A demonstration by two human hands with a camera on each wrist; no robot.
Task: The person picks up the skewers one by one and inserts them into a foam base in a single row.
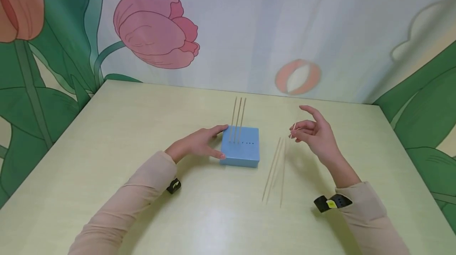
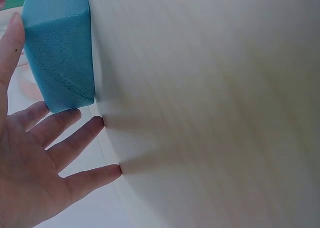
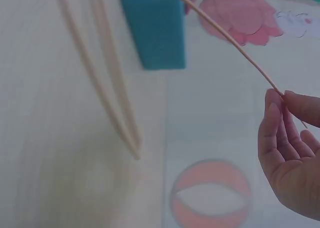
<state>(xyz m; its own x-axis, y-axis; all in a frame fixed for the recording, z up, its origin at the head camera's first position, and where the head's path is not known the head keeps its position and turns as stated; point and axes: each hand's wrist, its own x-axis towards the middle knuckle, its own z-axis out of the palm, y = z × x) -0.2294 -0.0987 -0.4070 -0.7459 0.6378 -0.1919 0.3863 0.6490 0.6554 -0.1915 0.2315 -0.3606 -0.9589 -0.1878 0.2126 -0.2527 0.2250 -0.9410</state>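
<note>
A blue foam block (image 1: 246, 152) with a row of small holes in its top lies on the table. Three thin wooden sticks (image 1: 237, 120) stand upright in it, leaning slightly. My left hand (image 1: 200, 142) touches the block's left side, thumb at the near corner and forefinger at the far one. In the left wrist view its fingers (image 2: 75, 147) are spread and fairly straight. My right hand (image 1: 318, 138) is raised to the right of the block, pinching a thin wooden stick (image 3: 235, 43) between thumb and fingertips. That stick slants toward the block in the right wrist view.
Several loose thin sticks (image 1: 272, 168) lie on the pale table (image 1: 199, 223) between the block and my right hand. A curtain (image 1: 242, 29) printed with flowers hangs behind the far table edge. Each wrist wears a black strap (image 1: 333, 202).
</note>
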